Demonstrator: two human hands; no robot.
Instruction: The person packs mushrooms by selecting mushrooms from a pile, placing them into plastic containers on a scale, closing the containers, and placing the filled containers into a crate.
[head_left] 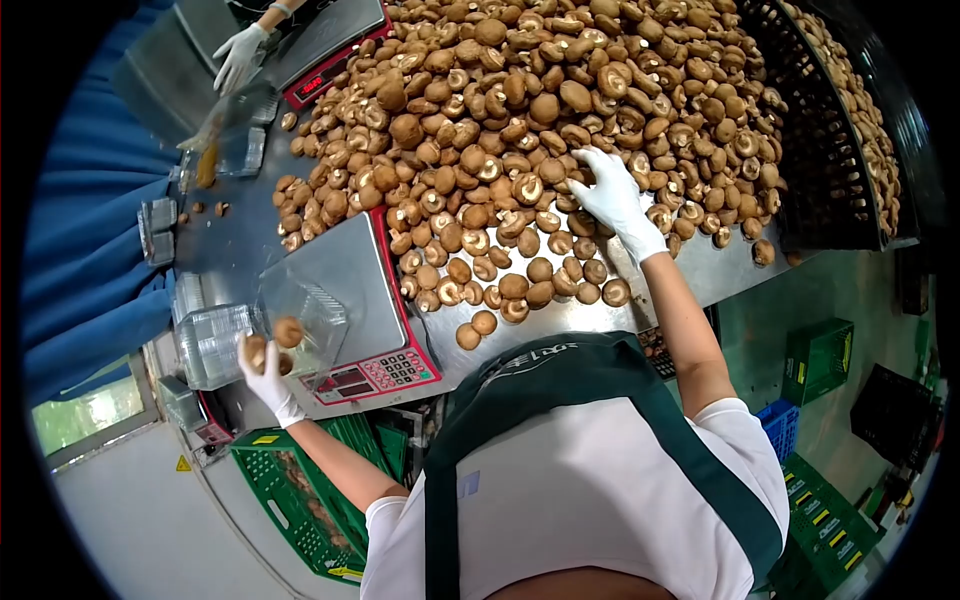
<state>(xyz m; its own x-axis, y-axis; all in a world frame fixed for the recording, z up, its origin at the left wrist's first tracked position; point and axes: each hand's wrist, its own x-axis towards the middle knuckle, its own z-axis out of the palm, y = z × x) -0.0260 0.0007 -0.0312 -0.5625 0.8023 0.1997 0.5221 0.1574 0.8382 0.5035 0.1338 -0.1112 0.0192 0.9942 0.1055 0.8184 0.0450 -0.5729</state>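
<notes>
My left hand (266,385), in a white glove, is closed around brown mushrooms (257,352) at the left side of the table. Another mushroom (288,331) is beside its fingers. Around that hand are clear plastic trays (212,350), partly over a red-framed scale (345,275) with a keypad. My gloved right hand (617,205) lies at the near edge of a large heap of mushrooms (530,110). Its thumb and fingers are spread and touch the heap, with nothing visibly gripped; some fingertips are hard to make out.
A co-worker's gloved hand (240,58) is at the upper left near a second scale (320,40) and more clear trays (245,140). A black crate (825,130) of mushrooms stands at the right. Green crates (290,500) sit below the table.
</notes>
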